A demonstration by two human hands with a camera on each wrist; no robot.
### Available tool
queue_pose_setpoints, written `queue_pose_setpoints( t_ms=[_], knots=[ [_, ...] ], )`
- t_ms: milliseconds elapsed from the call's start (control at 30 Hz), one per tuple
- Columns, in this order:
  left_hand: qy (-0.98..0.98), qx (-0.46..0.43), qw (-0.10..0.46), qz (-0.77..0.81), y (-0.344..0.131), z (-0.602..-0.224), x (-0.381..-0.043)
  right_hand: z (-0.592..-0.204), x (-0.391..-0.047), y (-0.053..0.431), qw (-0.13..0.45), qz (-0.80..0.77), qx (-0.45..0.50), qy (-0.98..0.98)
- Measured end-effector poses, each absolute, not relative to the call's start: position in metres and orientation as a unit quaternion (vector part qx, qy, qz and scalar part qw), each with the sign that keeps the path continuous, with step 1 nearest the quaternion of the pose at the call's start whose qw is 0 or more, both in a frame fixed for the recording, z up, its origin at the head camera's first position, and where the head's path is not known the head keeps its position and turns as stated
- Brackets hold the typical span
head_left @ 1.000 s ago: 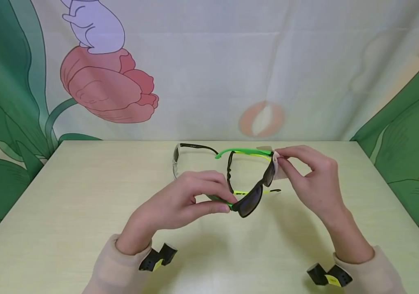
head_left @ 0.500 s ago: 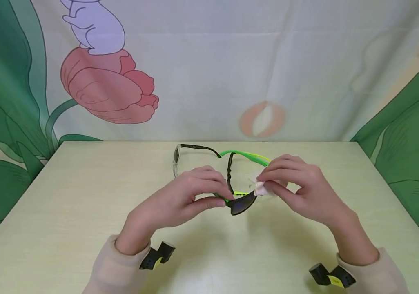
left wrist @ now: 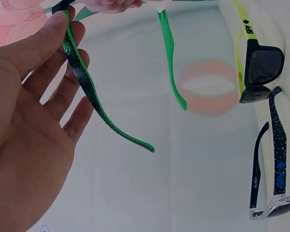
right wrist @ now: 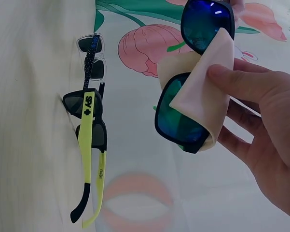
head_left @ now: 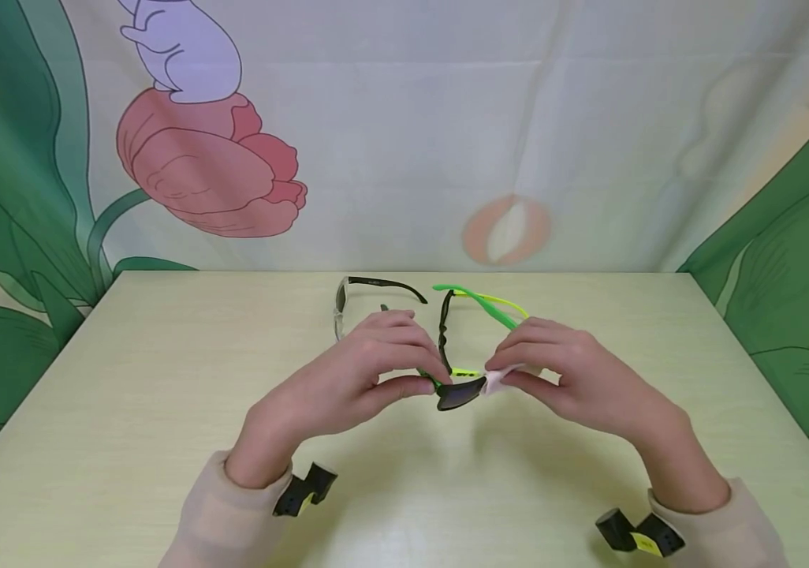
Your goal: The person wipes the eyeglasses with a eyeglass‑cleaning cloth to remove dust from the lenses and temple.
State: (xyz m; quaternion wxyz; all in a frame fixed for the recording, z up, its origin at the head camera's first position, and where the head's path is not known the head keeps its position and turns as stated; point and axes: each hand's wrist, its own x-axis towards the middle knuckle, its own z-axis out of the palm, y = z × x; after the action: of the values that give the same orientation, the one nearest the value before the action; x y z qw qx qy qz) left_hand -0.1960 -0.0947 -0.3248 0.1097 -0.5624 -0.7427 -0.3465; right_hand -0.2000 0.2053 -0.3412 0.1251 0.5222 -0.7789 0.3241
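Note:
Above the table, my left hand [head_left: 348, 379] pinches sunglasses [head_left: 460, 396] with a black front and green temples, near one hinge. In the left wrist view, the temple [left wrist: 82, 72] it holds is patterned black inside and edged green. My right hand [head_left: 582, 379] pinches a pale pink cloth [head_left: 495, 381] against the front of these sunglasses. The right wrist view shows the cloth folded around one blue-green mirrored lens [right wrist: 176, 111], partly covering it. The other lens [right wrist: 207, 26] is mostly bare, with a cloth corner over its edge.
Behind the hands, sunglasses with yellow temples [head_left: 443, 331] stand on the table [head_left: 163, 410]. Clear-framed sunglasses [head_left: 340, 300] with dark temples are to their left, partly hidden by my left hand. A printed curtain [head_left: 390, 142] hangs along the table's back edge.
My right hand has moved left and down with the cloth, from the outer end of the sunglasses toward their middle. The sunglasses have tilted and swung level. My left hand keeps its hold.

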Motion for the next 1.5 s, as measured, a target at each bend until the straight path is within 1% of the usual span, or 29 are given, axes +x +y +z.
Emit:
queue_pose_setpoints(
  t_ms=[100, 267, 400, 533, 633, 733, 800, 867, 967, 1167, 1300, 1400, 1500],
  knots=[
    [-0.746, -0.557, 0.114, -0.346, -0.093, -0.326, -0.196, -0.342, -0.2, 0.205, 0.127, 0.312, 0.52, -0.785],
    [-0.761, -0.535, 0.109, -0.351, -0.092, -0.33, -0.199, -0.343, -0.201, 0.204, 0.153, 0.277, 0.516, -0.796],
    [-0.775, -0.504, 0.119, -0.363, -0.092, -0.331, -0.198, -0.344, -0.202, 0.202, 0.171, 0.249, 0.505, -0.809],
    [-0.789, -0.448, 0.146, -0.394, -0.089, -0.331, -0.197, -0.345, -0.203, 0.202, 0.197, 0.231, 0.495, -0.814],
    [-0.803, -0.375, 0.163, -0.434, -0.084, -0.334, -0.195, -0.347, -0.203, 0.203, 0.208, 0.226, 0.491, -0.815],
    [-0.819, -0.283, 0.142, -0.479, -0.078, -0.338, -0.193, -0.349, -0.203, 0.203, 0.213, 0.221, 0.49, -0.815],
    [-0.824, -0.231, 0.109, -0.506, -0.073, -0.342, -0.192, -0.351, -0.202, 0.203, 0.221, 0.217, 0.492, -0.813],
    [-0.826, -0.202, 0.078, -0.52, -0.07, -0.346, -0.191, -0.353, -0.201, 0.202, 0.234, 0.209, 0.493, -0.812],
    [-0.829, -0.185, 0.054, -0.525, -0.066, -0.348, -0.191, -0.354, -0.201, 0.201, 0.252, 0.199, 0.492, -0.809],
    [-0.842, -0.171, 0.04, -0.51, -0.066, -0.347, -0.191, -0.353, -0.201, 0.198, 0.271, 0.183, 0.495, -0.805],
    [-0.835, -0.177, 0.026, -0.521, -0.067, -0.348, -0.192, -0.352, -0.201, 0.195, 0.29, 0.177, 0.497, -0.799],
    [-0.82, -0.181, 0.023, -0.543, -0.067, -0.347, -0.193, -0.352, -0.202, 0.192, 0.306, 0.173, 0.497, -0.793],
    [-0.809, -0.174, 0.036, -0.56, -0.067, -0.345, -0.194, -0.353, -0.204, 0.189, 0.322, 0.168, 0.5, -0.787]
  ],
)
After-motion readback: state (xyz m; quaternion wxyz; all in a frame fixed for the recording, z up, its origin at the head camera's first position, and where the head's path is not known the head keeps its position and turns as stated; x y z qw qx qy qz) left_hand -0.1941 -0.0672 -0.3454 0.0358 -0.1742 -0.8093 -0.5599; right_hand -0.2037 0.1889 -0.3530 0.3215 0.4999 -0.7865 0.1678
